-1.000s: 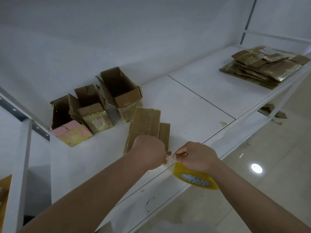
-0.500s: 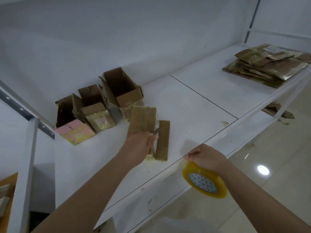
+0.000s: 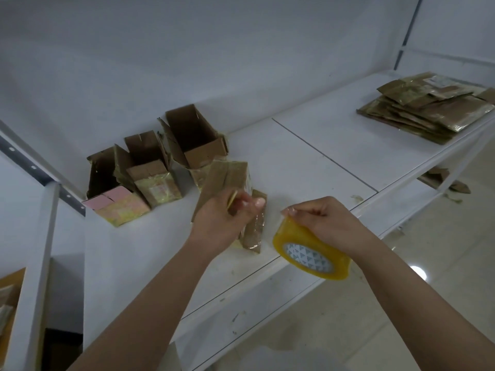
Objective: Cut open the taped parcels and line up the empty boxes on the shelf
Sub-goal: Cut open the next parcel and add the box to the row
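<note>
Standing at the far left of the white shelf [image 3: 308, 167], close to the back wall: three opened boxes in a row, touching or nearly touching one another. Showing pink flaps and a yellowish taped side, the leftmost box [image 3: 115, 199]. Leaning just beside it, the middle box [image 3: 152, 175], flaps up and open. Sitting furthest back and largest, the third box [image 3: 195, 140], open mouth facing up.

Lying in front of that row, nearer the shelf's front edge: a flattened cardboard box [image 3: 227, 178], tilted up off the shelf at its far end, one narrow flap hanging along its right side under clear tape.

Gripping this flattened box from the near side, the left hand [image 3: 225, 218], fingers curled round the cardboard, thumb pointing right towards the flap. Something small and yellowish pinched at the fingertips; too blurred to name.

Hovering just right of it, apart from the left hand, the right hand [image 3: 324, 220], fingers curled over the top rim of a yellow roll of tape [image 3: 310, 253]. Hanging below that hand, the roll, over the shelf's front edge. Whether a strip is running from roll to box: cannot tell.

Resting well apart at the far right end of the shelf, a stack of flattened boxes [image 3: 428, 108], piled unevenly, shiny with tape.

Showing below the shelf at right, pale floor [image 3: 401, 317] and cardboard scraps [image 3: 442, 180].
</note>
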`<state>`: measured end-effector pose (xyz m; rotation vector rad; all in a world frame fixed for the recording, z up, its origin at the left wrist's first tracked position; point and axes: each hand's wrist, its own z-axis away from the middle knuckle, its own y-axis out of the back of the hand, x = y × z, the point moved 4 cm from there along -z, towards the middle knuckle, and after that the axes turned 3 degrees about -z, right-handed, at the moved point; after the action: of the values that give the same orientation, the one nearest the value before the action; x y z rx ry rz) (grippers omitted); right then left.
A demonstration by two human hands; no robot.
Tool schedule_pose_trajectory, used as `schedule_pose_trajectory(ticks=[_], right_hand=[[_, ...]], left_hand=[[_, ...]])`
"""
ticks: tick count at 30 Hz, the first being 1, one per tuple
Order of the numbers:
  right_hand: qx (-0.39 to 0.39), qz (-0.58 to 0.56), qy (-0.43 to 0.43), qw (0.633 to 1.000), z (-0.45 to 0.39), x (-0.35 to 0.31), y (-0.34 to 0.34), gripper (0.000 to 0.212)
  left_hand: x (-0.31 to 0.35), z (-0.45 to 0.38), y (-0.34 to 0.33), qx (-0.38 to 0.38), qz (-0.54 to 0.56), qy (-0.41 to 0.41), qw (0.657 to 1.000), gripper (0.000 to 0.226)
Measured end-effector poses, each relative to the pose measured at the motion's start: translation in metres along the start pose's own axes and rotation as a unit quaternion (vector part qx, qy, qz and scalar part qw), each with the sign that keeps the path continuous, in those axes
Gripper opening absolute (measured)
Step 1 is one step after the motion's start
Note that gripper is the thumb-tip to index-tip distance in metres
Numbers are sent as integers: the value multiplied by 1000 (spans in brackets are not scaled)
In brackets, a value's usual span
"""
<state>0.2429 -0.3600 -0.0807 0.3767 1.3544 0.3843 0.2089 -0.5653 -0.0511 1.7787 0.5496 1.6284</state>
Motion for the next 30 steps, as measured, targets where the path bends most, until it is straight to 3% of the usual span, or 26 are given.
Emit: schedule_pose_trajectory(ticks=[3, 7, 13, 17, 20, 22, 26, 28, 30], right_hand=[[9, 15, 27, 999, 0, -10, -1, 20], [37, 55, 38, 997, 3, -12, -1, 23], [197, 119, 100, 968, 3, -20, 1, 49], [253, 123, 104, 954, -5, -24, 5, 36], [266, 136, 90, 950, -11, -22, 6, 32], [275, 167, 99, 942, -17, -23, 4, 31], [294, 179, 63, 937, -34, -10, 16, 32], [303, 223, 72, 924, -42, -1, 17, 33], [322, 270, 111, 901, -50, 8, 10, 32]], left_hand=[[19, 4, -15, -38, 7, -40, 998, 53], [24, 1, -32, 6, 1, -30, 1000, 23], [36, 10, -40, 39, 236, 72, 968, 22], [39, 17, -39, 70, 226, 64, 970, 19], [36, 20, -35, 44, 200, 52, 977, 3], [34, 23, -28, 26, 191, 44, 980, 7], [7, 29, 19, 132, 258, 62, 955, 5], [-27, 30, 43, 190, 219, 103, 951, 6], [-71, 30, 53, 200, 115, 173, 958, 12]])
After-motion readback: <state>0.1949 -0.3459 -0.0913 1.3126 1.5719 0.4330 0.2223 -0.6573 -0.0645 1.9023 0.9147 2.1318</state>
